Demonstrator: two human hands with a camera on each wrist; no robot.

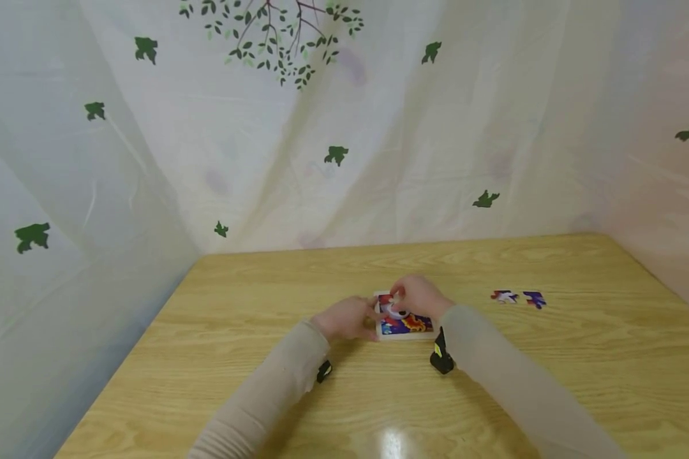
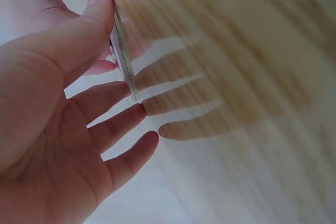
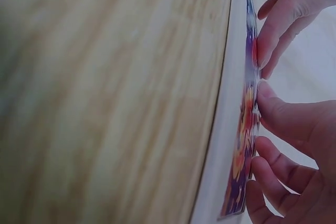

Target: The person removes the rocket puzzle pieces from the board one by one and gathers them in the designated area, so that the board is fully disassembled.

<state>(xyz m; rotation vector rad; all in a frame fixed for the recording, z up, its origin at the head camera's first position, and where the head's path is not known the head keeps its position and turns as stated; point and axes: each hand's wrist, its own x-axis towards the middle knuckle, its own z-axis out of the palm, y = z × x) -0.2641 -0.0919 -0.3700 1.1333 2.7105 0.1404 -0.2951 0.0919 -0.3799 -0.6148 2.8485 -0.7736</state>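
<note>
A small framed jigsaw puzzle [image 1: 404, 324] in red, purple and orange with a pale border lies mid-table. My left hand [image 1: 350, 317] is at its left side. In the left wrist view, this hand's thumb rests on the puzzle's edge [image 2: 122, 56], with the other fingers extended and fingertips close to that edge. My right hand [image 1: 422, 296] reaches over the puzzle's upper part. Its thumb [image 3: 278, 106] and fingers come down on the picture, seeming to pinch a puzzle piece there, mostly hidden by the fingers. Both hands' fingertips are close together.
Two loose puzzle pieces, one white and red [image 1: 504, 296] and one purple [image 1: 534, 299], lie right of the puzzle. The wooden table [image 1: 235, 287] ends at a pale curtain [image 1: 425, 127] with leaf prints. Small black devices [image 1: 441, 357] are strapped beneath the wrists.
</note>
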